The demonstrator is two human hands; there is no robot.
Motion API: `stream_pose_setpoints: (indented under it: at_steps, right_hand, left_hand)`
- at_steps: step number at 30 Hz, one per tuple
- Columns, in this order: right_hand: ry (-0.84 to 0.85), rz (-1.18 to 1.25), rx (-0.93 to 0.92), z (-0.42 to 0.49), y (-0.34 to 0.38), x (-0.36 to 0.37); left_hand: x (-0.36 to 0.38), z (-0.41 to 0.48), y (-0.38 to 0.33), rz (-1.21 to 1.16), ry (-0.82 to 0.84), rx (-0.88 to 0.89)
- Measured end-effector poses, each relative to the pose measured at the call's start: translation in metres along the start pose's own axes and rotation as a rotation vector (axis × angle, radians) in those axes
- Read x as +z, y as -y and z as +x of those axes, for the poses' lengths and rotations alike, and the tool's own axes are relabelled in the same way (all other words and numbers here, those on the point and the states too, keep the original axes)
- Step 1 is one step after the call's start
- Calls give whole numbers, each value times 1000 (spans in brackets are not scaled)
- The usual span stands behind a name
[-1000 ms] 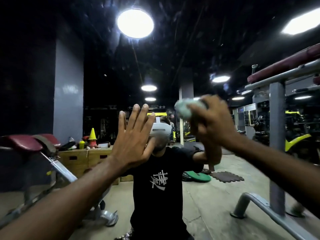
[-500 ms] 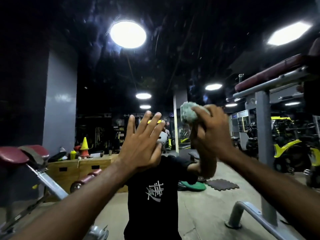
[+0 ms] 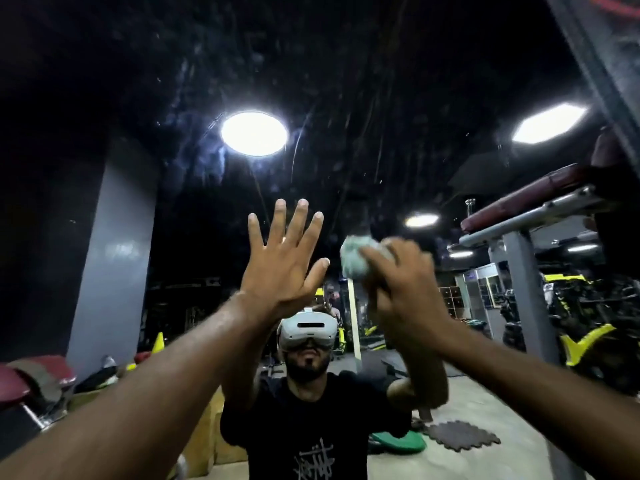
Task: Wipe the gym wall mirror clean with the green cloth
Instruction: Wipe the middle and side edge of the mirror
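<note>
Maroon bench (image 3: 519, 202) stands right of the right hand (image 3: 405, 282) gripping green cloth (image 3: 353, 261).

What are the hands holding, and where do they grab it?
The right hand grips the wadded green cloth by its right side. The left hand is spread flat and holds nothing.

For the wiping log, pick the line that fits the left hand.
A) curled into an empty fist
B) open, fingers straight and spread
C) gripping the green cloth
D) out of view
B: the left hand is raised with fingers straight and spread; the right hand holds the green cloth.
</note>
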State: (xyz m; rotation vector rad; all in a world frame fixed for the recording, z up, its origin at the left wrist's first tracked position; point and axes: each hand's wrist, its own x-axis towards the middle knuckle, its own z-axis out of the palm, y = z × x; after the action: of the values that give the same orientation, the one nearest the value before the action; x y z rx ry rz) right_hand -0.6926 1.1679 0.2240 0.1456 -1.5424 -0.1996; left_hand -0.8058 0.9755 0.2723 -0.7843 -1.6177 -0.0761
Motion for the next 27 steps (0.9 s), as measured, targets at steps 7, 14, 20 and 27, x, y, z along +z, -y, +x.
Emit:
stream_pose_setpoints:
  at_steps: [7, 14, 20, 27]
  right_hand:
    - [-75, -151, 81, 112, -46, -10]
    - [57, 49, -178, 9, -15, -8]
    - [-68, -64, 38, 83, -28, -5]
    - [157, -109, -127, 10, -4, -24]
  left_hand:
    - [-3, 0, 1, -87, -4, -15]
    - [-6, 8, 7, -79, -4, -23]
    - [-4, 5, 6, -72, -6, -17]
    - [-11, -21, 13, -44, 82, 60]
